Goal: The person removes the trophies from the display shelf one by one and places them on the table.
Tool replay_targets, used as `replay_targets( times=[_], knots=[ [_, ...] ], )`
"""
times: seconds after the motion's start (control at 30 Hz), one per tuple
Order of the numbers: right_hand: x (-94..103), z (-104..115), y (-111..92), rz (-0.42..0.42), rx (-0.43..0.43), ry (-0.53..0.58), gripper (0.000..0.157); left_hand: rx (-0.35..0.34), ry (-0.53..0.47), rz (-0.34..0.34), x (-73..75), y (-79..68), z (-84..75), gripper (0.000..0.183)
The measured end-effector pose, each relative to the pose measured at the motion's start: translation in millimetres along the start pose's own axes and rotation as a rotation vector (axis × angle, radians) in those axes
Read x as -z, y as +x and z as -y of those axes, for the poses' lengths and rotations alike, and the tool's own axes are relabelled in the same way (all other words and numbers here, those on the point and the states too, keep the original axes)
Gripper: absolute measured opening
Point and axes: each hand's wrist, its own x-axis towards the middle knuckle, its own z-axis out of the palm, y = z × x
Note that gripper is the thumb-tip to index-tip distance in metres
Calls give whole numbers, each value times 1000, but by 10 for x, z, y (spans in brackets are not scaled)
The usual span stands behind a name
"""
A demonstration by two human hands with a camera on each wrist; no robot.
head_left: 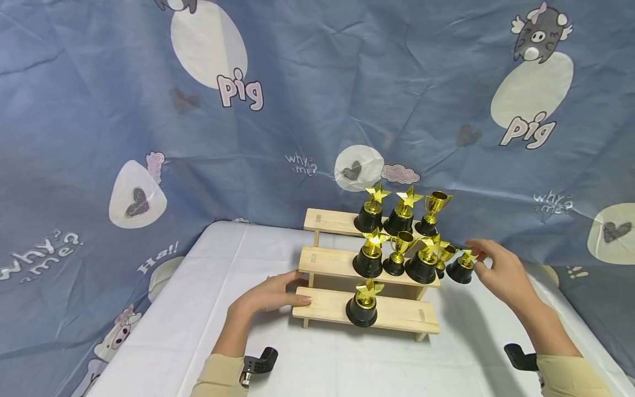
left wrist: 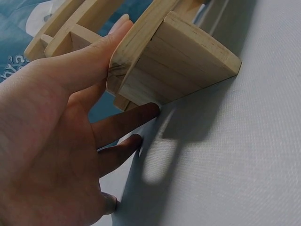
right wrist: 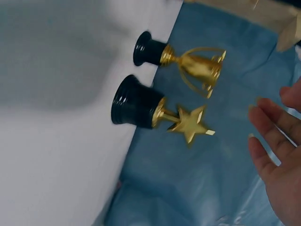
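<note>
Beside the rack [head_left: 329, 264], near a star trophy [head_left: 461, 271] on the surface [head_left: 317, 364], with a loosely spread, empty right hand [head_left: 502, 271]; pinching the lower step [head_left: 397, 315] with the left hand [head_left: 265, 293]. Could topple that star trophy by brushing, jolt the rack by tugging.

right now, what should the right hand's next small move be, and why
Probably close the right hand around the star trophy nearest it: the hand is open and apart from it in the right wrist view, while the left hand holds the wooden stand at its left end.
</note>
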Motion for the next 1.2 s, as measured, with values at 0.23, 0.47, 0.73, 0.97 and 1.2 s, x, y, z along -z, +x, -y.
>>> replay_targets(
  times=[0.23,0.47,0.73,0.97,1.2],
  knots=[
    [-9,256,-105,-34,65,-41,40,7,-11,-5,6,4,-10,83],
    [-27,439,-226,-113,175,-41,32,17,-8,-7,3,9,11,84],
    [-67,655,-311,-106,230,-27,36,41,2,-3,4,5,26,86],
    [-160,858,-283,-119,267,18,38,31,-5,-4,-5,12,32,86],
    [-251,1042,-240,-75,277,31,33,23,-4,-6,-5,8,8,85]
  ],
)
